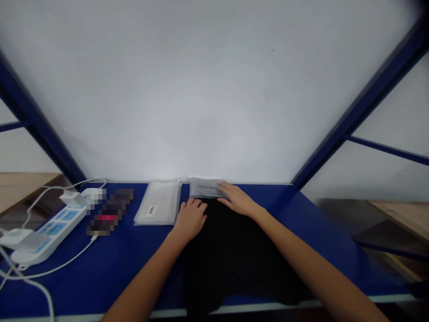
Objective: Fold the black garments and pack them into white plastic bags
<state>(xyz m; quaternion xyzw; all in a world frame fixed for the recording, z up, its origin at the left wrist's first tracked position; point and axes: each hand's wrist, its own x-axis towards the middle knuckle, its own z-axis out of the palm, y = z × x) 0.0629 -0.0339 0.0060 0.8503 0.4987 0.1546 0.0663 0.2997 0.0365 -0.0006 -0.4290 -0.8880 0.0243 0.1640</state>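
A black cloth garment (241, 255) lies spread on the blue tabletop, its lower end hanging over the front edge. My left hand (191, 219) rests on the garment's upper left corner with the fingers laid out. Beyond the garment's far end is a clear, printed plastic bag (205, 187). My right hand (236, 199) lies at the garment's upper right, fingers stretched out over the bag's right side. To the left of my left hand sits a frosted plastic bag (161, 201) with a barcode label.
A white power strip (55, 230) with plugged-in chargers and white cables runs along the left of the blue table (124, 273). A phone, blurred out (110, 212), lies beside it on a cable. Blue frame posts (321, 147) and a pale wall stand behind.
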